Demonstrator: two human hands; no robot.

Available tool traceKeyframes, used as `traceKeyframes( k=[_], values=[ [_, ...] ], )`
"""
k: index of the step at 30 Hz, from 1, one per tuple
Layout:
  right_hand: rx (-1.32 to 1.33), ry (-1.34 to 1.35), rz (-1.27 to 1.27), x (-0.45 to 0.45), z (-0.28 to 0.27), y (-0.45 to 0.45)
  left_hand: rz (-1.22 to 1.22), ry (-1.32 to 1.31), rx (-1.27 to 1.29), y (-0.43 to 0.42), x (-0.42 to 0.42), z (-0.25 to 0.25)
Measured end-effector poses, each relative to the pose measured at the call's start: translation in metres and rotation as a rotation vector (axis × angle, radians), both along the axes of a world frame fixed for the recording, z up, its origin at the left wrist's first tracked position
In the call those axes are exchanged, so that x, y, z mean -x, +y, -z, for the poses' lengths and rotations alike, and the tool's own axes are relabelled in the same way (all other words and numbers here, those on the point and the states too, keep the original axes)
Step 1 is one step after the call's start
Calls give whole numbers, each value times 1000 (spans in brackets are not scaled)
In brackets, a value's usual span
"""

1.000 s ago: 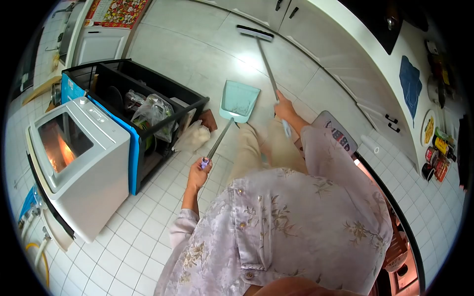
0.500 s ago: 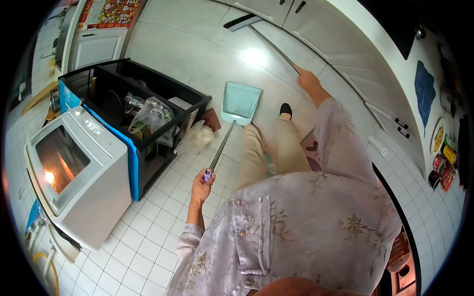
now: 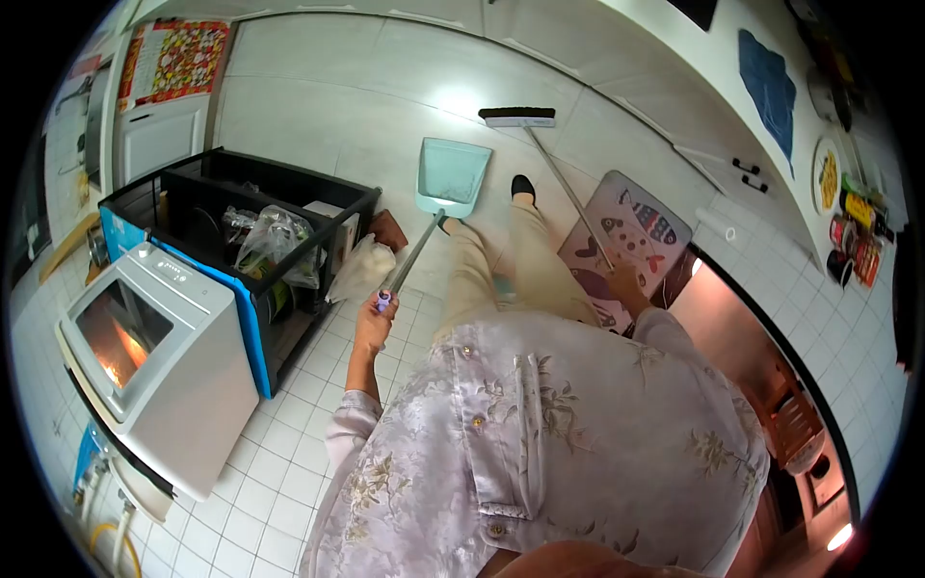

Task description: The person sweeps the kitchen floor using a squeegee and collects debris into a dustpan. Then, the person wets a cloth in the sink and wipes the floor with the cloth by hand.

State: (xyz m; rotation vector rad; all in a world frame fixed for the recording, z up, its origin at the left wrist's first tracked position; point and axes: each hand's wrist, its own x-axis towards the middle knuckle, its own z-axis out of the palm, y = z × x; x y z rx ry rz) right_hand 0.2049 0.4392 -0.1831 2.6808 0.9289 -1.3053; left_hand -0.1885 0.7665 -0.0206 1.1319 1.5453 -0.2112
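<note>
My left hand (image 3: 374,323) is closed round the purple-tipped handle of a light green dustpan (image 3: 453,173), whose pan lies on the floor ahead of my feet. My right hand (image 3: 626,281) grips the upper end of a broom's pole, beside a patterned mat. The broom (image 3: 520,118) has a wide head with dark bristles, resting on the floor to the right of the dustpan and beyond my dark shoe. Faint specks show in the pan, too small to make out.
To the left stand a black open rack (image 3: 289,193) with bags and pans, and a white washing machine (image 3: 183,376). A plastic bag (image 3: 361,270) lies by the rack. The patterned mat (image 3: 588,246) is at right, below white cabinets (image 3: 636,106).
The broom head has come nearer and to the right, closer to my feet. My right hand has drawn back toward my body, over the mat. My left hand still holds the dustpan.
</note>
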Motion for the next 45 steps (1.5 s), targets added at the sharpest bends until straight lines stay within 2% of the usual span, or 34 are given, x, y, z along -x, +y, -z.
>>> traceKeyframes(
  k=[3,5,6,8,11,12,14,17,22,25,27,28,34,37,40,45],
  values=[
    [-246,-169,-107,10,-45,-15,-10,-28,8,2,-7,-3],
    [-133,-1,229,12,-63,-31,-37,-12,30,0,-11,-6],
    [-124,-5,243,9,-77,-28,-35,-3,33,1,-15,-8],
    [68,150,584,-3,-99,-18,-24,16,42,2,-23,-12],
    [24,85,697,-13,-46,-72,-29,48,69,0,-26,-10],
    [32,86,704,-23,-50,-71,-29,34,47,-5,-26,-6],
    [107,132,1094,-39,-78,-36,-24,25,30,-5,-25,-7],
    [27,156,1220,-66,-2,-92,-22,47,35,-4,-32,-17],
    [-127,315,1615,-127,30,-98,-10,66,39,-12,-43,-21],
    [-157,348,1617,-136,27,-69,-7,49,30,-11,-38,-21],
    [52,268,1496,-131,24,-44,1,44,18,-13,-38,-21],
    [75,274,1471,-120,19,-30,-1,53,34,-11,-37,-21],
    [-144,633,1560,3,-15,63,15,75,55,0,-30,-15],
    [-44,675,1512,47,-38,114,32,65,39,4,-24,-16],
    [-71,776,1405,75,-38,131,40,63,22,0,-24,-19],
    [-78,870,1375,102,-73,179,42,35,-12,5,-9,-17]
  ],
)
